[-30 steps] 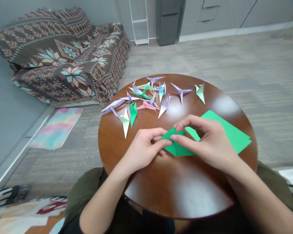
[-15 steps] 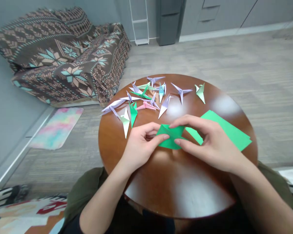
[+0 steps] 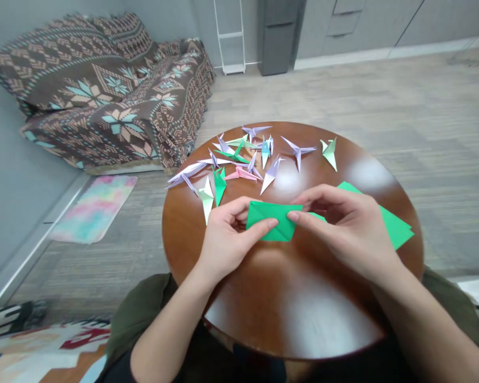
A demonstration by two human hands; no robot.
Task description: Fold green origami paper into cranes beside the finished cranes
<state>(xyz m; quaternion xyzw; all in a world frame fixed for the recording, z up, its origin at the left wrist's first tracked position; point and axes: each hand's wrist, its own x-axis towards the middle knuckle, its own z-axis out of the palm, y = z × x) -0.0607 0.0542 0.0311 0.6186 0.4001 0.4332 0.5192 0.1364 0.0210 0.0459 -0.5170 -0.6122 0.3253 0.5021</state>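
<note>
Cranes (image 3: 240,174) beyond green paper (image 3: 265,215); right hand (image 3: 349,223) overlaps sheets (image 3: 397,227)

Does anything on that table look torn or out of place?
Nothing looks torn. One pale green bird sits apart, right of the other paper birds, but that hardly seems odd. The left hand and right hand hold folded green paper.

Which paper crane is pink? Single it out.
The pink crane, beyond the left hand and just right of the bright green crane nearest that hand. It alone is pink; the others show purple, green or blue.
</note>
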